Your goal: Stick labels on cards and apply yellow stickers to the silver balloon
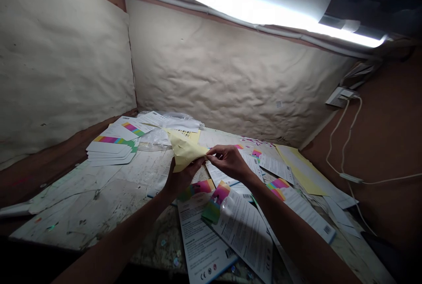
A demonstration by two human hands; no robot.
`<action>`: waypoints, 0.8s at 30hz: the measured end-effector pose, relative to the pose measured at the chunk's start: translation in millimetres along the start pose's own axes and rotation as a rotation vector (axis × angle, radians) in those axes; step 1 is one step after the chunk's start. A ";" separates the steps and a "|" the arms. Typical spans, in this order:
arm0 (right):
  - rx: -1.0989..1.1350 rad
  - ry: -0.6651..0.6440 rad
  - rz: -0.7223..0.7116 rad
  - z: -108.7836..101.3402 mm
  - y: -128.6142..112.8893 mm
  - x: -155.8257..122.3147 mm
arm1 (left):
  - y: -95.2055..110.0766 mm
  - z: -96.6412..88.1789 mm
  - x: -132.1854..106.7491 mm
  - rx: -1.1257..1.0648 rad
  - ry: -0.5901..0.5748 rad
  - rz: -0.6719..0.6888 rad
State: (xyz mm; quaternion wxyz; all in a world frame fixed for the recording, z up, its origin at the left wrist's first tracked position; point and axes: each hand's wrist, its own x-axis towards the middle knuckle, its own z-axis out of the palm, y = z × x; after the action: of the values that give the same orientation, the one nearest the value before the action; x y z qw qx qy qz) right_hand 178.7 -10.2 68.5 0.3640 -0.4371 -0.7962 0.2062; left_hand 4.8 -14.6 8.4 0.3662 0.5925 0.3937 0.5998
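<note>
Crumpled beige paper (231,73) is covering the far and left walls, and a long strip light (250,7) is glowing above it. The worktable (99,196) is lying under scuffed white paper, with printed cards (240,227) bearing rainbow bands spreading over its near and right parts. At the far left a stack of cards (114,145) is sitting fanned out, and flat yellow sheets (303,169) are lying at the far right. Above the middle of the table, clear of its surface, a folded yellow sheet (184,150) is being held up between both hands. The left hand (180,178) is closing around it from below, while the right hand (229,161) is pinching its right corner between thumb and fingertips. A white cable (346,143) is hanging down the right wall.
</note>
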 end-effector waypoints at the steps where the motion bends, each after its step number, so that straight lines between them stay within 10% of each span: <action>1: -0.011 -0.003 -0.001 -0.7 0.2 0.4 | 0.4 0.3 -0.2 -0.012 0.004 -0.014; 8: 0.047 -0.008 -0.030 -1.7 3.9 1.0 | -2.0 0.2 1.6 -0.067 -0.028 -0.109; 16: 0.091 0.189 -0.112 18.2 0.4 2.1 | -8.1 2.0 13.0 -0.599 0.079 -0.301; 24: 0.039 0.169 -0.120 24.2 -4.8 8.1 | -9.2 0.9 13.9 -0.544 0.137 -0.322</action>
State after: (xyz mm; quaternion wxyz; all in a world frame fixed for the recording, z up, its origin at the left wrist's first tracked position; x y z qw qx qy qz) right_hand 154.9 -6.2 59.1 0.4498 -0.3975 -0.7832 0.1618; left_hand 5.1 1.9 5.9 0.5742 0.3611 0.3315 0.6558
